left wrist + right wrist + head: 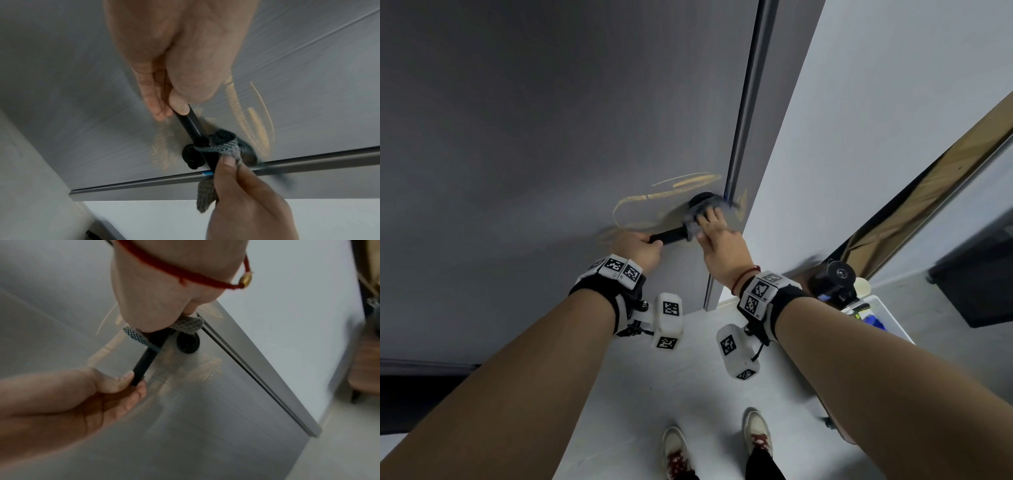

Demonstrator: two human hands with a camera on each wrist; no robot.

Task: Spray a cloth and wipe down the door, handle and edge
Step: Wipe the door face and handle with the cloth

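Note:
A grey door carries a black lever handle with yellowish smears around it. My left hand grips the lever's free end, thumb on top. My right hand holds a grey mesh cloth wrapped over the handle's root by the round rosette. In the right wrist view the cloth drapes across the handle under my right hand, with the left hand below. The door's edge runs just right of the cloth.
A white wall meets the door edge on the right. On the floor at the right stand a white bin with items and a black cylindrical object. A dark cabinet is farther right. My shoes are on the pale floor.

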